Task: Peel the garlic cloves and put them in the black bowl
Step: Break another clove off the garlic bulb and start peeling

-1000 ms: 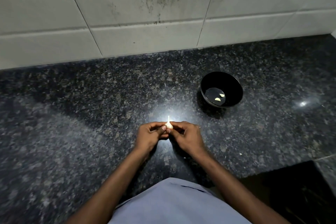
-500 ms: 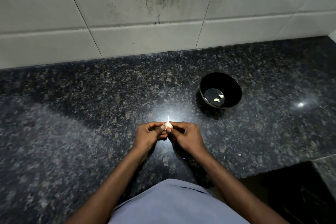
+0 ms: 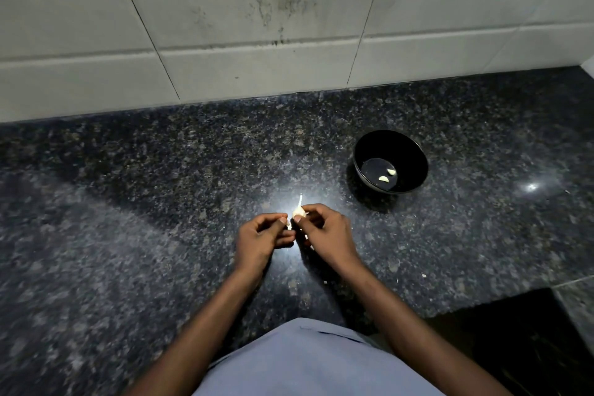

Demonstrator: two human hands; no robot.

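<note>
Hands, left (image 3: 261,238) and right (image 3: 328,235), pinch garlic clove (image 3: 298,211) near black bowl (image 3: 414,151)

Dark speckled granite counter (image 3: 160,235) with black bowl (image 3: 414,151) on it

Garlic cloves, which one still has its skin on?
The garlic clove pinched between both hands, papery tail sticking up. The two cloves in the black bowl are bare.

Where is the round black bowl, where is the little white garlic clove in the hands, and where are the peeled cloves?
Round black bowl (image 3: 414,151): head view, bare inner wall near the far rim.
Little white garlic clove (image 3: 298,211): head view, its plump body between both hands' fingertips.
Peeled cloves (image 3: 383,179): head view, the nearer one lying in the bowl.
</note>
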